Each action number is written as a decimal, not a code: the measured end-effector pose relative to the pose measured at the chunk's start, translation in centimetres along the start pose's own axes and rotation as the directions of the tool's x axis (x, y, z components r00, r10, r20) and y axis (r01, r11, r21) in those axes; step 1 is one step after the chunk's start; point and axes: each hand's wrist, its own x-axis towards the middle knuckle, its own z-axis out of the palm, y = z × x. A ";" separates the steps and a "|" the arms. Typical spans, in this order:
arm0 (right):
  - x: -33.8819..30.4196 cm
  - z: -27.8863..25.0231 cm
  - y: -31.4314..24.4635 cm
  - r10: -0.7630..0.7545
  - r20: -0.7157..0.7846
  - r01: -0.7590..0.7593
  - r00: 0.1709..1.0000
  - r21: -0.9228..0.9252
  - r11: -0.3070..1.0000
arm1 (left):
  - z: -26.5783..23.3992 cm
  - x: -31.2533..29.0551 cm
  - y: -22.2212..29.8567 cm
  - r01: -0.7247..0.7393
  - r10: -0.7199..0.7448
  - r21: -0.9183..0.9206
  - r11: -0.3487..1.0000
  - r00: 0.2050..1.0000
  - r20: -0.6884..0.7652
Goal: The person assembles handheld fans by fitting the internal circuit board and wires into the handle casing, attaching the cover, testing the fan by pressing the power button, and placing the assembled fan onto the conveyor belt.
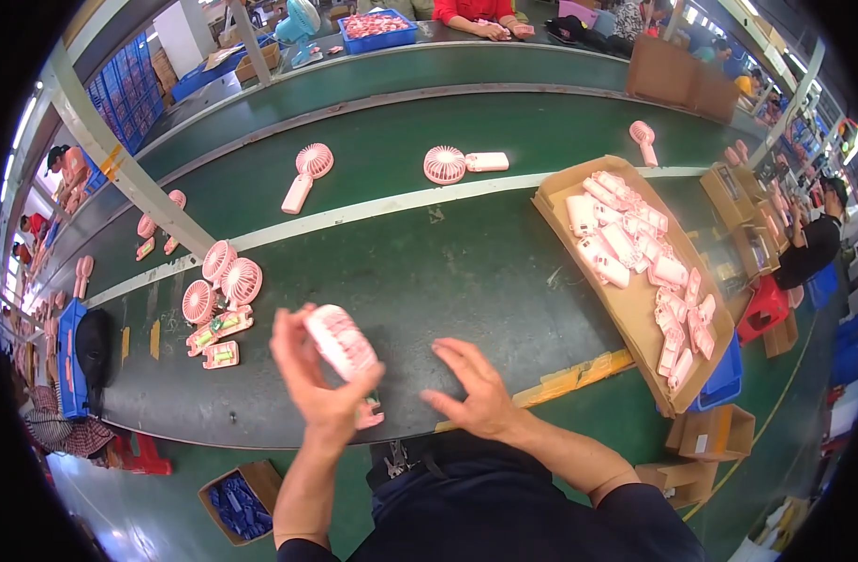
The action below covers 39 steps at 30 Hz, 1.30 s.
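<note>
My left hand (318, 382) is closed around a pink handheld fan (341, 341), held tilted over the bench near its front edge. The fan's round cage points up and away; its open handle hangs below, partly hidden by my thumb, with a bit of green showing. Empty, with thumb and fingers apart, my right hand (476, 391) hovers beside it over the dark bench (420, 281). Left of my hands, several pink fans (240, 281) lie in a cluster, their handles opened to show green parts. A cardboard tray (568, 223) of loose pink handle covers (620, 242) sits on the right.
Beyond a pale rail (382, 199), a green conveyor belt (382, 140) carries several spaced pink fans (444, 165). A slanted metal post (134, 169) rises at the left. Below the bench stands a box of blue parts (238, 506). Co-workers sit across the line.
</note>
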 end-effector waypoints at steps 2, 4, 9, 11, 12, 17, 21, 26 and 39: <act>-0.2 0.7 -1.5 0.012 0.009 -0.013 1.000 0.044 0.999 | 2.5 -2.0 0.0 0.082 -0.084 0.031 0.996 0.994 0.071; -0.3 1.5 -2.0 0.102 0.013 -0.102 0.995 0.160 0.982 | 3.8 -3.8 -0.5 0.136 -0.140 0.038 0.990 0.979 0.150; -0.5 1.4 -1.2 0.295 0.027 -0.270 0.955 0.490 0.829 | 4.2 -5.4 -0.4 0.188 -0.160 -0.076 0.979 0.947 0.277; 0.1 0.8 -1.1 0.445 0.117 -0.374 0.888 0.747 0.550 | 2.7 -4.9 -0.9 0.147 -0.152 0.041 0.988 0.944 0.291; 0.3 0.5 -0.5 0.479 0.103 -0.361 0.872 0.796 0.486 | 1.9 -4.7 -0.8 0.115 -0.155 0.136 0.984 0.931 0.332; 2.1 -0.8 -0.3 0.495 0.153 -0.337 0.855 0.890 0.308 | 1.8 -6.3 -1.2 -0.039 -0.201 0.497 0.867 0.885 0.420; 2.8 -1.1 0.1 0.501 0.166 -0.348 0.849 0.889 0.296 | 2.6 -6.6 -1.6 -0.207 -0.141 0.572 0.794 0.852 0.504; 3.0 -2.4 -1.8 0.507 0.121 -0.321 0.854 0.888 0.328 | 2.8 -7.5 -1.2 0.085 -0.266 0.447 0.891 0.894 0.360; 2.1 -3.8 -3.9 0.543 0.091 -0.287 0.835 0.913 0.289 | 3.4 -10.0 -0.7 0.838 -0.612 -0.504 0.211 0.515 0.600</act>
